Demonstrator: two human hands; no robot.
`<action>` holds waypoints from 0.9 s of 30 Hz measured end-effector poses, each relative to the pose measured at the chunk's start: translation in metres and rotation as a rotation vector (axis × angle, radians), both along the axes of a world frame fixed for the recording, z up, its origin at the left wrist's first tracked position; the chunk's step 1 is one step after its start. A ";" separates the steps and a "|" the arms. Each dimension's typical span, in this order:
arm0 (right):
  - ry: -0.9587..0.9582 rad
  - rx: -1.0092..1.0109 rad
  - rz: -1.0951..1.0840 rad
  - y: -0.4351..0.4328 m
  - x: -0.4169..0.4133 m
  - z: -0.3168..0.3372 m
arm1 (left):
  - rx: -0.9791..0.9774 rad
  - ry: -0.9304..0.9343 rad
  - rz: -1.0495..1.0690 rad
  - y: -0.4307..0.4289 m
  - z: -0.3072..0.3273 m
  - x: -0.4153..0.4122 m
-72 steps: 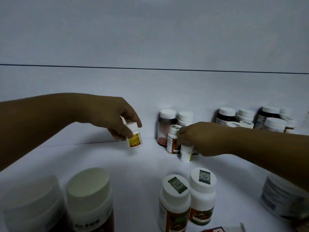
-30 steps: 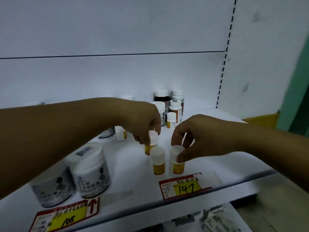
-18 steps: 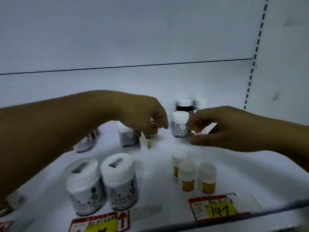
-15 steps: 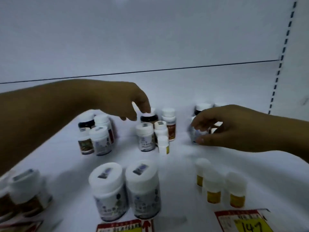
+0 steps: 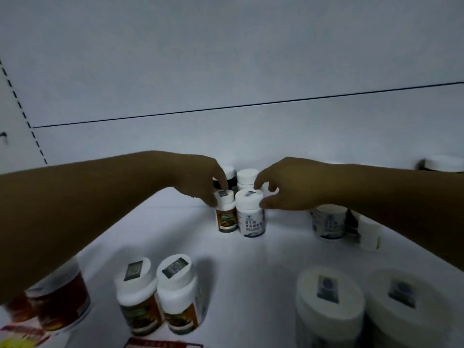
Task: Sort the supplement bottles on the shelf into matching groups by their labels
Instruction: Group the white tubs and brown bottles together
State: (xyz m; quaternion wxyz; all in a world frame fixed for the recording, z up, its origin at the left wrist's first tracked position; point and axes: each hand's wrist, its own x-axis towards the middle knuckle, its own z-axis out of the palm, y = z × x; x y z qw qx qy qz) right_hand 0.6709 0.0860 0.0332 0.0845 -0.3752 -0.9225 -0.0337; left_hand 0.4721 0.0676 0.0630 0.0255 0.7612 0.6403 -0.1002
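Observation:
On the white shelf (image 5: pixel 155 229), a small bottle with a brown and green label (image 5: pixel 226 218) and a white bottle with a blue label (image 5: pixel 251 221) stand side by side near the back wall. My left hand (image 5: pixel 198 182) pinches the cap of the brown-and-green bottle from above. Fingers and thumb of my right hand (image 5: pixel 288 190) curl round the blue-label bottle's cap. Two matching brown-and-green bottles (image 5: pixel 138 297) (image 5: pixel 180 292) stand at the front.
A dark bottle (image 5: pixel 231 175) and a white bottle (image 5: pixel 247 177) stand behind the hands. Under my right arm are another blue-label bottle (image 5: pixel 326 223) and a small white bottle (image 5: pixel 369 234). Two large white jars (image 5: pixel 329 305) sit front right, a red-brown jar (image 5: pixel 59 302) front left.
The view has swung left, away from the small yellow-label bottles. Both hands came together over the middle group, and each now grips a bottle cap.

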 end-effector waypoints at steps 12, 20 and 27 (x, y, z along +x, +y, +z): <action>0.067 -0.074 -0.141 0.020 -0.037 -0.012 | 0.127 -0.262 0.075 0.029 -0.025 -0.001; 0.285 -0.278 0.012 -0.043 -0.030 0.021 | 0.160 -0.463 0.180 -0.050 -0.001 -0.047; 0.227 -0.293 0.139 -0.064 -0.039 0.020 | 0.137 -0.408 0.307 -0.095 -0.014 -0.063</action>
